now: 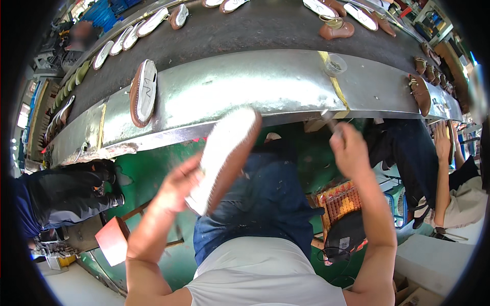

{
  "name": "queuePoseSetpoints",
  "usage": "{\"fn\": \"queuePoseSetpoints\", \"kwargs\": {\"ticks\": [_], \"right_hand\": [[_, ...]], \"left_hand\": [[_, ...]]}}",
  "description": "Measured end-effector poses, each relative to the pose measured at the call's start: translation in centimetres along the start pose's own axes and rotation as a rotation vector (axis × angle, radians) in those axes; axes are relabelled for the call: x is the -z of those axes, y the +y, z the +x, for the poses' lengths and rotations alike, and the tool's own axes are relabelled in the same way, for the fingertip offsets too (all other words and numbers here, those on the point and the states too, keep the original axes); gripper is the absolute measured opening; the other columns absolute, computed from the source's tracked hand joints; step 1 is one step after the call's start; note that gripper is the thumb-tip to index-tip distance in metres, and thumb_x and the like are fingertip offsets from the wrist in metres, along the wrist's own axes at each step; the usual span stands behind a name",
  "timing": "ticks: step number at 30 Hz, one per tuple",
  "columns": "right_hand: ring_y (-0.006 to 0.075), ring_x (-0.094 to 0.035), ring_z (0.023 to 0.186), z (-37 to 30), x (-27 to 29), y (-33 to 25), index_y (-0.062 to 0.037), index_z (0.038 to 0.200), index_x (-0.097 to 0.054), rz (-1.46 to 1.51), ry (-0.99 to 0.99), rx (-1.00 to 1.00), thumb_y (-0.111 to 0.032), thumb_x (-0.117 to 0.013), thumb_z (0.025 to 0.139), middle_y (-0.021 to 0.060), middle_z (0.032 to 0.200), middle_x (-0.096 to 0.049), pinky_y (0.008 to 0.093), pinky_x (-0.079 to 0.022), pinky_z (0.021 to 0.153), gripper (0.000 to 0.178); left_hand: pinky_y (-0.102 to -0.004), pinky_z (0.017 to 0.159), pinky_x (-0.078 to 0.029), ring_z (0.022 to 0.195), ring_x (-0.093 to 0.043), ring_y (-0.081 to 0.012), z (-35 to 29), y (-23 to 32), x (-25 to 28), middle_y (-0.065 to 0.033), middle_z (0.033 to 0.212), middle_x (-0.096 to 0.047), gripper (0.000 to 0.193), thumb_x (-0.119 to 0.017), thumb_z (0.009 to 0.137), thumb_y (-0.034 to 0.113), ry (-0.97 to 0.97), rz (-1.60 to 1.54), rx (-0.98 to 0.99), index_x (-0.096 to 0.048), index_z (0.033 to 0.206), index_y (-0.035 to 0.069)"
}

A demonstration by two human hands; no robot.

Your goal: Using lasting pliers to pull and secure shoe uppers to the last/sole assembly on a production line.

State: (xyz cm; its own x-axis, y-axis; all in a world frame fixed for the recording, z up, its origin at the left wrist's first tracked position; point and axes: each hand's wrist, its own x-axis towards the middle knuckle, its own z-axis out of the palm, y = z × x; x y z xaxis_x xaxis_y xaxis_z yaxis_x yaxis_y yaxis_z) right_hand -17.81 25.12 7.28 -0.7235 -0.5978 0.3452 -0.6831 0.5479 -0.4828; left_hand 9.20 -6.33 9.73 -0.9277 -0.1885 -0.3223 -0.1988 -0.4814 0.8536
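My left hand (179, 184) grips a brown shoe (227, 160) by its heel end, holding it up over my lap. Its white underside faces me, with stitching along the brown edge; the toe points up toward the bench. In my closed right hand (351, 150) is a short metal-tipped tool (328, 118), slightly blurred, whose handle is mostly hidden by the fingers. The tool and the shoe are well apart. On the metal bench edge to the left lies another brown shoe (145, 94), white underside up with a dark pen mark.
A dark conveyor belt (245, 35) runs behind the metal ledge (219, 81), with several shoes along it. A clear plastic cup (335, 65) stands on the ledge. Other people sit at left (66, 194) and right (449, 199). A beaded seat (339, 204) with a black bag is beside me.
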Motion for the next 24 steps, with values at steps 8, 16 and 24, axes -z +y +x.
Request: {"fn": "queuePoseSetpoints", "kwargs": {"ticks": [8, 16, 24], "right_hand": [[0.0418, -0.06, 0.098, 11.6, -0.3, 14.4, 0.0023, 0.116, -0.056, -0.41, 0.295, -0.19, -0.03, -0.062, 0.094, 0.0231, 0.105, -0.063, 0.049, -0.046, 0.085, 0.04], [0.0418, -0.058, 0.099, 12.5, 0.1, 14.0, 0.003, 0.116, -0.056, -0.391, 0.263, -0.331, -0.032, -0.063, 0.093, 0.0217, 0.107, -0.061, 0.0479, -0.046, 0.086, 0.042], [0.0388, -0.058, 0.095, 12.1, -0.1, 13.9, 0.0011, 0.115, -0.056, -0.366, 0.326, -0.343, -0.028, -0.068, 0.089, 0.0192, 0.103, -0.061, 0.0443, -0.046, 0.084, 0.041]], "left_hand": [[-0.036, 0.088, -0.053, 0.105, -0.065, -0.0241, 25.3, 20.0, 3.9, -0.0151, 0.117, -0.065, 0.048, -0.056, 0.096, 0.017, 0.247, 0.85, -0.205, -0.045, 0.139, -0.002], [-0.0404, 0.097, -0.048, 0.123, -0.053, -0.0327, 35.3, 17.3, 11.8, -0.017, 0.116, -0.065, 0.051, -0.058, 0.089, 0.02, 0.232, 2.787, -0.595, -0.047, 0.133, -0.003], [-0.0451, 0.101, -0.046, 0.119, -0.056, -0.0406, 53.5, 22.1, 8.6, -0.028, 0.128, -0.056, 0.056, -0.057, 0.093, 0.034, 0.607, 1.99, -0.66, -0.046, 0.134, -0.004]]}}
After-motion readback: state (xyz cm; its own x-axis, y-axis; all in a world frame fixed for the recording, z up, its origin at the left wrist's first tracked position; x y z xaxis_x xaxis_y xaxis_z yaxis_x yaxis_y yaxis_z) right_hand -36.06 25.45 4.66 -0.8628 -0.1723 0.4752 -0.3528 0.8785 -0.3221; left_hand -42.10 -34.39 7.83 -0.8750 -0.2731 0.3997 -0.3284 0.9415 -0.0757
